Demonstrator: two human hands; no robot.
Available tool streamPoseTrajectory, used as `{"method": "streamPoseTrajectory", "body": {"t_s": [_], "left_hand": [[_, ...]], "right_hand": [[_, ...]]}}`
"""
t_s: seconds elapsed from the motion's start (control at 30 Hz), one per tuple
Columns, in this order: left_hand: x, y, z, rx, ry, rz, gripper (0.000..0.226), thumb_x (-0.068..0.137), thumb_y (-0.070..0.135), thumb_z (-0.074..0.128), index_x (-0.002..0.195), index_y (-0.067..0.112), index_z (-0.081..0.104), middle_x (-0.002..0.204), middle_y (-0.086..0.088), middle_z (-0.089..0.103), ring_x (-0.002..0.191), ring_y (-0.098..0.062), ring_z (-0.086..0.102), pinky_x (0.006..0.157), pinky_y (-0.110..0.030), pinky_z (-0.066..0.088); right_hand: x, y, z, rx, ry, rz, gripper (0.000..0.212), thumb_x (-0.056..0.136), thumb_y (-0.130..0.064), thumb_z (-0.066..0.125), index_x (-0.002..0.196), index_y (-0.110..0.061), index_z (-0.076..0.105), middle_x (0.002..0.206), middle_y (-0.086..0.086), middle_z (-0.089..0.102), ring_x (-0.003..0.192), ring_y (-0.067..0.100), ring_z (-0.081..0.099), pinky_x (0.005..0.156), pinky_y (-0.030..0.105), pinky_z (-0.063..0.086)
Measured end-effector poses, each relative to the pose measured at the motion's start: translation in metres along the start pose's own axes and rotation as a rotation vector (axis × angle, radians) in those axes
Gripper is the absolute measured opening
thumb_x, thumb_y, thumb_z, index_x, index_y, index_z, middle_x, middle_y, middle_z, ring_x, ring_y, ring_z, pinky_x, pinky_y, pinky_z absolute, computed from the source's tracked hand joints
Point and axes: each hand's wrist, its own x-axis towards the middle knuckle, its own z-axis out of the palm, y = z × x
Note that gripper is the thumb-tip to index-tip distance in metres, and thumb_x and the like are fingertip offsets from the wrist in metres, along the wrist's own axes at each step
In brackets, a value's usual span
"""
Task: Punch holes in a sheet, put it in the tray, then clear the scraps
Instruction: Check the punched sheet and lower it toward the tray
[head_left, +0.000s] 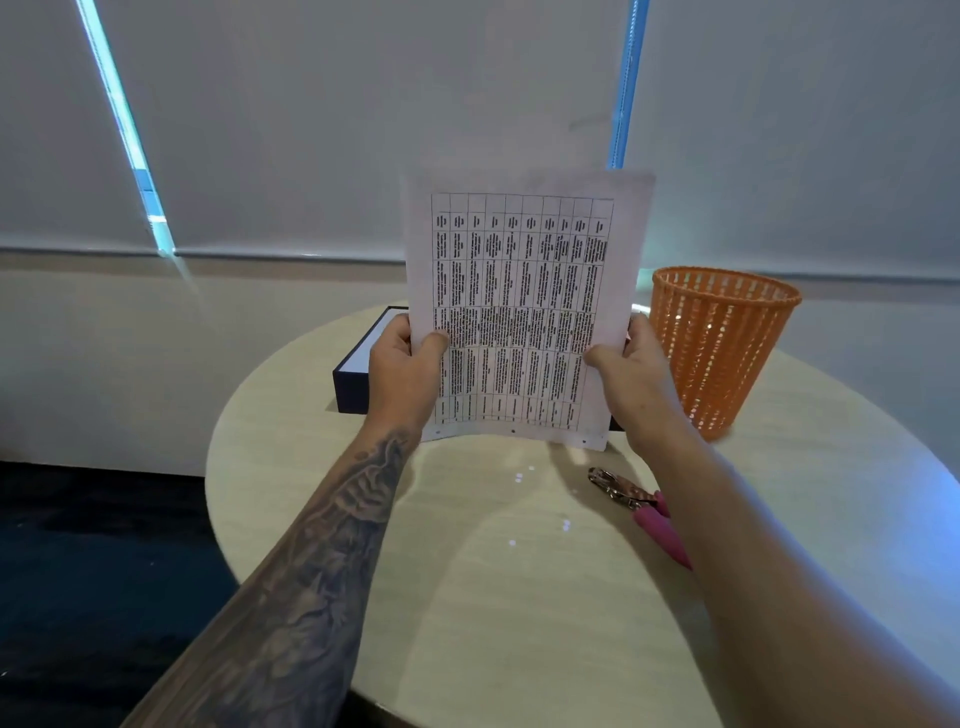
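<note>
Sheet (524, 291) stands upright above the surface (519, 571), its printed table too blurred to read; fingers (434, 340) of left hand (402, 374) and right hand (636, 379) pinch its sides.

Both forearms were stretched forward. The left hand (402, 364) and right hand (631, 369) each pinched a side of the printed white paper sheet (519, 291), thumbs in front.
</note>
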Motion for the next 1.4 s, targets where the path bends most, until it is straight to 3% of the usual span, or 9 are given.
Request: {"method": "streamPoseTrajectory", "body": {"t_s": [0.17,0.33,0.5,0.7,0.87,1.03,1.2,1.33,1.4], "left_hand": [[0.004,-0.01,0.0,0.078,-0.065,-0.032,0.013,0.1,0.017,0.059,0.107,0.026,0.064,0.101,0.008,0.072,0.091,-0.007,0.069,0.069,-0.017,0.05],[0.011,-0.014,-0.003,0.005,0.065,-0.11,0.01,0.099,0.017,0.061,0.104,0.023,0.067,0.101,0.002,0.075,0.091,-0.017,0.073,0.08,-0.034,0.059],[0.017,-0.017,-0.007,-0.245,0.197,-0.218,0.012,0.098,0.015,0.062,0.096,0.026,0.067,0.106,-0.002,0.074,0.1,-0.024,0.071,0.091,-0.045,0.058],[0.015,-0.017,0.005,-0.53,0.163,-0.3,0.018,0.099,0.009,0.059,0.116,0.013,0.066,0.115,-0.01,0.074,0.106,-0.028,0.071,0.087,-0.043,0.06],[0.008,-0.018,0.012,-0.615,0.106,-0.344,0.028,0.099,0.006,0.058,0.126,0.009,0.062,0.118,-0.011,0.073,0.107,-0.026,0.072,0.085,-0.042,0.061],[0.004,-0.015,0.017,-0.6,0.096,-0.39,0.012,0.098,0.006,0.059,0.109,0.01,0.065,0.11,-0.012,0.073,0.101,-0.026,0.071,0.083,-0.041,0.06],[0.027,-0.012,-0.014,-0.684,0.229,-0.451,0.027,0.095,0.018,0.064,0.119,0.006,0.064,0.118,-0.015,0.071,0.1,-0.031,0.071,0.069,-0.04,0.062],[0.04,-0.003,-0.05,-0.573,-0.044,-0.539,0.053,0.093,0.051,0.059,0.124,0.007,0.061,0.119,-0.014,0.072,0.105,-0.034,0.07,0.085,-0.047,0.059],[0.045,0.001,-0.066,-0.437,-0.106,-0.543,0.051,0.092,0.056,0.057,0.119,0.013,0.059,0.112,-0.012,0.07,0.09,-0.03,0.071,0.071,-0.042,0.061]], "right_hand": [[-0.002,0.0,0.003,-0.053,-0.039,0.038,0.034,0.096,-0.008,0.055,0.127,-0.017,0.047,0.111,0.002,0.064,0.096,0.017,0.065,0.078,0.037,0.056],[-0.001,-0.001,0.004,-0.07,-0.009,-0.041,0.056,0.095,-0.02,0.064,0.145,-0.022,0.037,0.127,-0.005,0.057,0.104,0.002,0.059,0.075,0.018,0.046],[0.0,0.001,0.009,-0.021,0.085,0.005,0.072,0.094,-0.039,0.069,0.153,-0.022,0.032,0.137,-0.007,0.052,0.12,0.014,0.053,0.085,0.021,0.039],[-0.009,0.006,0.039,-0.024,-0.049,0.123,0.049,0.092,-0.029,0.071,0.135,-0.015,0.053,0.118,-0.001,0.068,0.113,0.017,0.066,0.105,0.041,0.049],[-0.008,0.005,0.044,0.272,0.008,0.248,0.036,0.095,-0.008,0.064,0.125,-0.016,0.046,0.105,0.007,0.072,0.095,0.019,0.073,0.086,0.034,0.058],[0.0,0.007,0.038,0.268,0.104,0.194,0.044,0.091,0.002,0.063,0.123,-0.02,0.043,0.101,0.007,0.071,0.096,0.019,0.071,0.068,0.025,0.055],[0.008,0.011,0.011,0.134,0.08,0.233,0.03,0.091,0.0,0.058,0.11,-0.023,0.058,0.102,0.01,0.07,0.082,0.026,0.067,0.077,0.044,0.057],[0.012,0.013,-0.009,0.04,-0.024,0.276,0.02,0.093,-0.002,0.057,0.099,-0.015,0.07,0.095,0.011,0.068,0.084,0.026,0.065,0.086,0.048,0.058],[0.013,0.011,-0.016,0.028,-0.038,0.293,0.019,0.093,-0.002,0.056,0.104,-0.004,0.072,0.088,0.01,0.065,0.078,0.022,0.062,0.074,0.041,0.056]]}}
